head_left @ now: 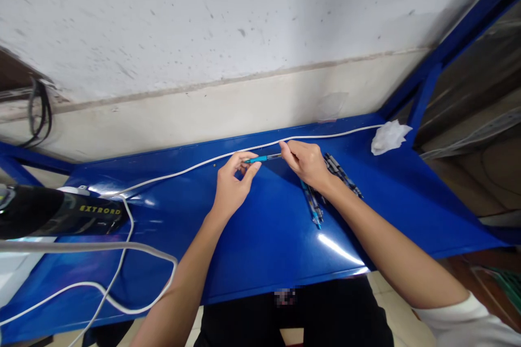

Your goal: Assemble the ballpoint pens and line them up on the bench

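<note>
A pen with a light-blue grip (257, 159) is held level between my two hands, above the blue table (260, 238). My left hand (236, 179) pinches its blue end between thumb and fingers. The fingers of my right hand (303, 160) are closed round the other end, which they hide. Beneath my right wrist and forearm lie several pens in two groups: some with blue parts (312, 209) to the left, and darker ones (344, 176) to the right.
A white cable (187, 169) runs along the table's back and loops at the left. A black cylinder lettered EXTRORD (97, 211) lies at the left. Crumpled white plastic (389, 137) rests at the back right. Behind stands a wall (203, 27).
</note>
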`<action>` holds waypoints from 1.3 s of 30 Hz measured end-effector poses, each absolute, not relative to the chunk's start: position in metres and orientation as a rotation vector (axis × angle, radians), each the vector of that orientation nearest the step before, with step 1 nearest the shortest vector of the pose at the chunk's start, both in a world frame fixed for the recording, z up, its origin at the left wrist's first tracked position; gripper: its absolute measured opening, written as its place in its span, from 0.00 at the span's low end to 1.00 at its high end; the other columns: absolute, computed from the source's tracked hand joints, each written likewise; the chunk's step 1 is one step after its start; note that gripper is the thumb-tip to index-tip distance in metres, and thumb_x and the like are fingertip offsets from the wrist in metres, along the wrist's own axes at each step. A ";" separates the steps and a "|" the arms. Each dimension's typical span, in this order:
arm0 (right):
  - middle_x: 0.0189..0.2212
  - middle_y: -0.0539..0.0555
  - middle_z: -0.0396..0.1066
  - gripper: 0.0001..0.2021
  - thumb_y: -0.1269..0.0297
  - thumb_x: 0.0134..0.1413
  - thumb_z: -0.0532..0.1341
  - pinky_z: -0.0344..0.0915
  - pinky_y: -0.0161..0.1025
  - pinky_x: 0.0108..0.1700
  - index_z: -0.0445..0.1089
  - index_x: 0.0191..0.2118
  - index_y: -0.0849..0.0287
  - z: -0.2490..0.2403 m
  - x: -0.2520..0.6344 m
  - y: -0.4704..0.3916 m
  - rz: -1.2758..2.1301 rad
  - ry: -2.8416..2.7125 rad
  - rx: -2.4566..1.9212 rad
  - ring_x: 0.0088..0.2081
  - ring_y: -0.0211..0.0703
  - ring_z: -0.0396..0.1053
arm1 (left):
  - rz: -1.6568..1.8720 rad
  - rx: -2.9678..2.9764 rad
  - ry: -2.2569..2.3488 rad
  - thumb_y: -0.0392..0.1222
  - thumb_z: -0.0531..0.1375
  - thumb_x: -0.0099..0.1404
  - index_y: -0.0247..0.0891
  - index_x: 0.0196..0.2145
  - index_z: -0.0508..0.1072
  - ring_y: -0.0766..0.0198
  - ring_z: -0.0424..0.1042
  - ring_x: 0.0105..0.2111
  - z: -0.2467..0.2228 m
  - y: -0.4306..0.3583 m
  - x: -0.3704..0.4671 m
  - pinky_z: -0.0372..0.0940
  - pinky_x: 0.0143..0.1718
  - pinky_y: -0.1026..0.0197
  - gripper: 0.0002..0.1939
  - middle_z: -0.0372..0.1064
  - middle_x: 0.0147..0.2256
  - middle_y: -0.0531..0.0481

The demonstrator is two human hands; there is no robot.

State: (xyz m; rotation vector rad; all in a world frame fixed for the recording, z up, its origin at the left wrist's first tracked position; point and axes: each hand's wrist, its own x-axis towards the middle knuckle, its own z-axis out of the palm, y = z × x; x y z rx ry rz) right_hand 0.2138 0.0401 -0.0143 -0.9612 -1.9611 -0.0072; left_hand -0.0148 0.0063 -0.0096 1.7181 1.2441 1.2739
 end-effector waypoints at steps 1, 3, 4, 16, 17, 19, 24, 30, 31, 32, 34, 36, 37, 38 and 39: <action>0.22 0.46 0.57 0.23 0.62 0.81 0.54 0.46 0.42 0.30 0.58 0.27 0.55 -0.014 0.214 0.040 0.003 -1.955 -0.967 0.24 0.35 0.49 | 1.286 1.709 1.249 0.51 0.69 0.72 0.43 0.48 0.81 0.62 0.76 0.34 -0.009 0.006 -0.015 0.68 0.38 0.59 0.12 0.80 0.37 0.50; 0.23 0.46 0.60 0.22 0.61 0.81 0.54 0.49 0.42 0.31 0.60 0.28 0.56 -0.012 0.215 0.040 0.040 -1.963 -0.962 0.25 0.36 0.51 | 1.280 1.689 1.260 0.53 0.65 0.75 0.42 0.40 0.81 0.61 0.77 0.34 -0.009 0.006 -0.015 0.69 0.39 0.59 0.13 0.79 0.32 0.50; 0.24 0.47 0.62 0.22 0.60 0.81 0.54 0.51 0.42 0.32 0.62 0.29 0.56 -0.011 0.215 0.039 0.066 -1.975 -0.958 0.25 0.36 0.54 | 1.278 1.674 1.269 0.55 0.64 0.76 0.42 0.37 0.81 0.60 0.78 0.34 -0.009 0.007 -0.014 0.69 0.38 0.59 0.15 0.78 0.30 0.51; 0.48 0.61 0.75 0.10 0.61 0.81 0.52 0.69 0.47 0.52 0.69 0.53 0.55 -0.006 0.213 0.037 0.358 -2.180 -0.889 0.48 0.51 0.73 | 1.362 1.413 1.344 0.63 0.58 0.77 0.40 0.23 0.78 0.64 0.69 0.21 -0.009 0.012 -0.016 0.65 0.27 0.60 0.31 0.71 0.20 0.49; 0.48 0.61 0.76 0.09 0.61 0.81 0.52 0.68 0.47 0.52 0.69 0.53 0.55 -0.007 0.213 0.037 0.358 -2.188 -0.904 0.47 0.52 0.73 | 1.365 1.419 1.320 0.62 0.60 0.76 0.39 0.28 0.81 0.64 0.72 0.24 -0.010 0.013 -0.016 0.67 0.29 0.60 0.28 0.75 0.23 0.49; 0.47 0.61 0.77 0.08 0.61 0.81 0.53 0.68 0.47 0.51 0.68 0.52 0.55 -0.010 0.212 0.037 0.356 -2.203 -0.942 0.47 0.52 0.73 | 1.372 1.412 1.255 0.59 0.67 0.72 0.39 0.44 0.84 0.62 0.77 0.31 -0.011 0.014 -0.015 0.70 0.32 0.61 0.19 0.81 0.34 0.46; 0.49 0.62 0.77 0.10 0.64 0.80 0.52 0.68 0.48 0.51 0.68 0.57 0.56 -0.013 0.213 0.037 0.318 -2.209 -0.936 0.48 0.53 0.73 | 1.363 1.379 1.117 0.50 0.76 0.63 0.42 0.55 0.82 0.59 0.81 0.38 -0.013 0.014 -0.015 0.73 0.34 0.61 0.24 0.82 0.47 0.43; 0.47 0.62 0.75 0.17 0.58 0.81 0.51 0.68 0.50 0.52 0.70 0.63 0.57 -0.011 0.208 0.036 0.234 -2.300 -0.943 0.49 0.55 0.72 | 1.336 1.415 1.231 0.53 0.72 0.67 0.40 0.42 0.84 0.63 0.76 0.31 -0.014 0.014 -0.016 0.70 0.33 0.61 0.14 0.80 0.33 0.49; 0.46 0.61 0.75 0.17 0.58 0.81 0.51 0.68 0.49 0.51 0.72 0.61 0.57 -0.010 0.208 0.035 0.232 -2.300 -0.945 0.48 0.54 0.72 | 1.327 1.422 1.247 0.54 0.71 0.68 0.40 0.39 0.83 0.64 0.74 0.29 -0.013 0.014 -0.015 0.69 0.32 0.61 0.14 0.79 0.31 0.49; 0.45 0.61 0.74 0.17 0.58 0.81 0.51 0.68 0.48 0.50 0.73 0.59 0.57 -0.008 0.207 0.035 0.233 -2.291 -0.943 0.46 0.53 0.71 | 1.315 1.431 1.260 0.56 0.70 0.69 0.40 0.36 0.82 0.64 0.73 0.28 -0.013 0.013 -0.015 0.68 0.32 0.61 0.16 0.77 0.30 0.50; 0.46 0.61 0.74 0.15 0.59 0.82 0.51 0.67 0.47 0.50 0.73 0.55 0.56 -0.006 0.206 0.034 0.245 -2.268 -0.928 0.46 0.52 0.71 | 1.290 1.455 1.277 0.57 0.68 0.71 0.40 0.32 0.79 0.65 0.70 0.26 -0.012 0.013 -0.014 0.66 0.30 0.61 0.19 0.74 0.27 0.51; 0.47 0.61 0.75 0.12 0.61 0.81 0.51 0.65 0.47 0.51 0.71 0.53 0.56 -0.005 0.205 0.033 0.265 -2.244 -0.921 0.47 0.52 0.71 | 1.271 1.483 1.282 0.58 0.66 0.73 0.40 0.29 0.77 0.65 0.69 0.25 -0.011 0.012 -0.013 0.65 0.30 0.61 0.21 0.72 0.25 0.52; 0.47 0.61 0.75 0.10 0.62 0.81 0.52 0.65 0.47 0.51 0.70 0.51 0.56 -0.006 0.205 0.033 0.275 -2.235 -0.921 0.47 0.52 0.72 | 1.266 1.496 1.281 0.58 0.66 0.73 0.40 0.28 0.76 0.65 0.69 0.25 -0.010 0.011 -0.012 0.64 0.30 0.60 0.22 0.71 0.25 0.52; 0.46 0.61 0.76 0.09 0.63 0.80 0.52 0.64 0.47 0.50 0.69 0.50 0.55 -0.007 0.205 0.033 0.285 -2.233 -0.924 0.46 0.52 0.72 | 1.263 1.506 1.277 0.58 0.65 0.73 0.40 0.27 0.75 0.65 0.69 0.25 -0.010 0.011 -0.012 0.64 0.30 0.60 0.23 0.71 0.24 0.52; 0.44 0.60 0.76 0.08 0.64 0.80 0.53 0.64 0.46 0.49 0.69 0.48 0.55 -0.008 0.205 0.032 0.294 -2.232 -0.930 0.44 0.51 0.72 | 1.260 1.512 1.273 0.58 0.65 0.73 0.40 0.25 0.74 0.65 0.68 0.25 -0.010 0.011 -0.012 0.64 0.30 0.60 0.24 0.70 0.24 0.52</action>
